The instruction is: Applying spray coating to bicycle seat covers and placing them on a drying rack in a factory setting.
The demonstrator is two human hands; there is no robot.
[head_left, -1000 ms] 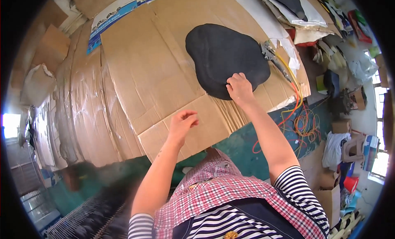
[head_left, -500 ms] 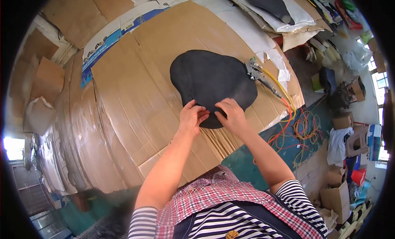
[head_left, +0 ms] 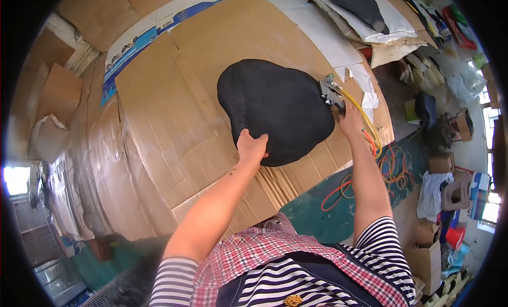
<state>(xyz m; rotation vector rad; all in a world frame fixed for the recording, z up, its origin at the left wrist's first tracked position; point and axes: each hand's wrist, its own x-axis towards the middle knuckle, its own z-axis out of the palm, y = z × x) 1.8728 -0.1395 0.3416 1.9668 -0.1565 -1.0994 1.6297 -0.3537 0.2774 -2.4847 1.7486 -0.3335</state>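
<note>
A black, saddle-shaped seat cushion (head_left: pixel 275 106) lies on a brown cardboard sheet (head_left: pixel 159 111). My left hand (head_left: pixel 251 147) grips its near-left edge, with the thumb on top and some fingertips out of sight. At the cushion's right side is a metal hose-fed gun (head_left: pixel 330 93), like a spray gun, with a yellow hose and an orange hose. My right hand (head_left: pixel 350 119) has its fingers closed around the gun's dark handle; the palm hides part of the grip.
Orange and yellow hoses (head_left: pixel 391 167) lie coiled on the green floor to the right. Another dark saddle-shaped piece (head_left: pixel 360 8) rests on a white-covered stack at the far right. Cardboard boxes (head_left: pixel 426 254) and a stool (head_left: pixel 456 193) stand along the right.
My right hand has left the cushion's near edge and reached right to the gun's handle. My left hand stays at the near-left edge.
</note>
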